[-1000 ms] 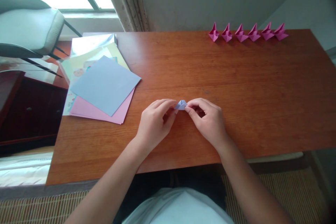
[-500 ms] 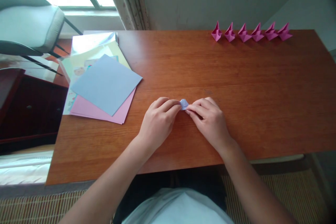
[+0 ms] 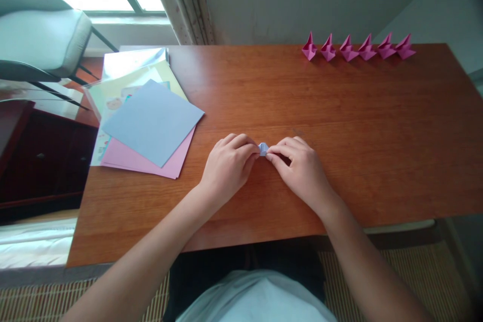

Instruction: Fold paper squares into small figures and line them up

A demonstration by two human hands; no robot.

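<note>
Between my hands is a small folded piece of light blue paper (image 3: 263, 149), with crease lines showing on its face. My left hand (image 3: 229, 163) pinches its left edge between thumb and fingers. From the other side, my right hand (image 3: 298, 168) grips the right corner with thumb and forefinger. Fingertips cover both ends of the paper, so only its middle shows. Both hands are low over the wooden table (image 3: 241, 95), near its front half.
To the left, a blue paper sheet (image 3: 153, 123) overlaps pink sheets (image 3: 171, 166) and clear packets (image 3: 134, 60). Several pink origami figures (image 3: 349, 50) stand in a row along the table's back right edge. A chair (image 3: 45, 40) is beyond the left side, by the window.
Both hands keep their pinch on the blue paper. My fingers have shifted slightly, and less of the paper shows between them. The camera view has moved a little.
</note>
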